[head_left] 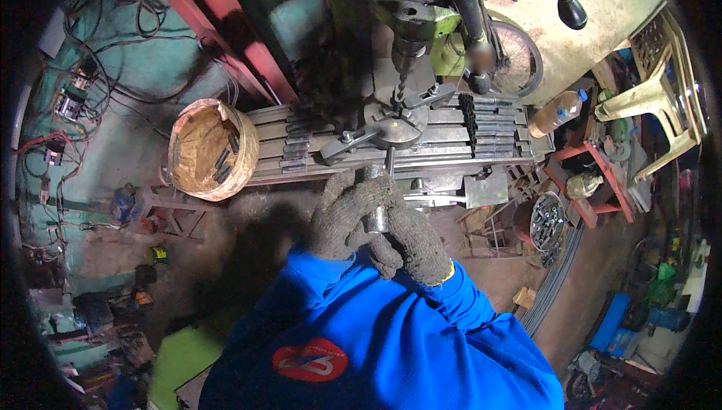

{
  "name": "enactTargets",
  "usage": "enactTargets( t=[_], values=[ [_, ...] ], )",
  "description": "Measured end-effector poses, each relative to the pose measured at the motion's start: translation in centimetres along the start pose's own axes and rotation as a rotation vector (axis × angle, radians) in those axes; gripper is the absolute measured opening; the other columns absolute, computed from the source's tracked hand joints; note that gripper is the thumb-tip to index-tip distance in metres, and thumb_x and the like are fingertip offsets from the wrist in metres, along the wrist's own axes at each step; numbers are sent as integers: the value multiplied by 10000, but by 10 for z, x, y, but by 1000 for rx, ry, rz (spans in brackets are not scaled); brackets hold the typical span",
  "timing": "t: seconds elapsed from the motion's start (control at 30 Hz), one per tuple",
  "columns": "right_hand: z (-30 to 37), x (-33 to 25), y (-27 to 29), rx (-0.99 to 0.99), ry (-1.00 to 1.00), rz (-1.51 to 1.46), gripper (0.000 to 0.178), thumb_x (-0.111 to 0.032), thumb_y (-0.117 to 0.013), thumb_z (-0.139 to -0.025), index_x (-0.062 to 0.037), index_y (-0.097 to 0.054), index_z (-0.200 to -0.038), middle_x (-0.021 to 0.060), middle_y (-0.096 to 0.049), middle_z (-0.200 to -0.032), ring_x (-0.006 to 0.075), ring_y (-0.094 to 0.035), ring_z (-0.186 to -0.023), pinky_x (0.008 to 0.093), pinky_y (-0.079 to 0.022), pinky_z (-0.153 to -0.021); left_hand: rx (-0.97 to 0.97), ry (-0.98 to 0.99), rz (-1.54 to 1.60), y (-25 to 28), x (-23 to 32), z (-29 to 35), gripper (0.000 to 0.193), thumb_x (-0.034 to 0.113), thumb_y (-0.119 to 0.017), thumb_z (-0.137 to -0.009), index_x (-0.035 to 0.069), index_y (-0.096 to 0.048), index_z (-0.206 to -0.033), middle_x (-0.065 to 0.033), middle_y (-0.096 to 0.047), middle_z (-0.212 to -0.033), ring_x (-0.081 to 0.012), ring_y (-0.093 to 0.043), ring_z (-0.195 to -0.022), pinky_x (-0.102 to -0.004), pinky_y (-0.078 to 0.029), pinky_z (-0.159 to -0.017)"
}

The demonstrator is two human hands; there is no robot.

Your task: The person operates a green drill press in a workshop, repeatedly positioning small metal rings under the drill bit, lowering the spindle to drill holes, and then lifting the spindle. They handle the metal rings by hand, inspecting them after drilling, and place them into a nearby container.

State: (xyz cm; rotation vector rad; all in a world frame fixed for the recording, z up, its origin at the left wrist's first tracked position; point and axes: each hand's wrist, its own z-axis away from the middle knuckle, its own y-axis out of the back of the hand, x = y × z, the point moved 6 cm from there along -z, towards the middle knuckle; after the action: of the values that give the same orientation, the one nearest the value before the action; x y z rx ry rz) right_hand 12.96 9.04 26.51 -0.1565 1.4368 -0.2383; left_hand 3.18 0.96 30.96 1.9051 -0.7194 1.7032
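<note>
"One round metal piece (pixel 377 220): where is it?"

"The left hand (pixel 332 218) and the right hand (pixel 417 243) both have their fingers curled around it, just in front of the worktop (pixel 448 137)."

"What could go wrong?"

"The gloves (pixel 352 201) look thick and fuzzy. If the metal is slick, it could slide out and drop on the floor (pixel 587 282)."

"And past the hands?"

"A round clamp (pixel 392 130) sits on the worktop, and a drill bit (pixel 404 81) points down over it. If the bit spins and a glove gets too close, it could catch the fuzz. I can't tell if it's spinning."

"What else?"

"Short dark tubes (pixel 494 128) lie to the right. Past them, a bottle (pixel 558 113) is near the worktop's end. A bump could knock it over."
</note>
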Motion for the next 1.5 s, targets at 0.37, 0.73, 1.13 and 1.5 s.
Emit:
enactTargets(
  t=[0.37, 0.73, 1.13, 1.5],
  values=[
    [2, -25, -1, 69, 56, 146, 295, -290, -476, -981, -48, -576, -845, 78, -572, -710, 226, -559, -625, 335, -438, -561, 17, 314, 689, -15, -7, -2, 200, 90, -654, -857, -7, -598, -1023, -116, -659, -922, -180, -647, -801, -301, -544, -706],
    [7, -42, 0, 169, 189, 235, 381, -387, -533, -974, -45, -636, -843, 41, -563, -623, 132, -538, -551, 297, -422, -521, -5, 246, 624, -18, -12, -4, 214, 119, -697, -763, 10, -599, -918, -87, -626, -844, -181, -619, -734, -291, -515, -626],
    [8, -48, -3, 200, 251, 263, 335, -303, -538, -979, -37, -605, -787, 41, -562, -607, 126, -543, -542, 285, -420, -519, -13, -27, 7, -8, -1, 2, 295, 180, -576, -919, -21, -627, -1129, -98, -668, -998, -159, -634, -860, -268, -518, -725],
    [3, -28, -4, 154, -50, 61, 271, -262, -574, -942, 1, -628, -983, 78, -612, -734, 148, -569, -643, 292, -448, -587, 127, 364, 429, 2, -32, 2, 309, 262, -591, -919, 31, -684, -1101, -52, -671, -944, -123, -613, -812, -243, -480, -641]
  ],
)
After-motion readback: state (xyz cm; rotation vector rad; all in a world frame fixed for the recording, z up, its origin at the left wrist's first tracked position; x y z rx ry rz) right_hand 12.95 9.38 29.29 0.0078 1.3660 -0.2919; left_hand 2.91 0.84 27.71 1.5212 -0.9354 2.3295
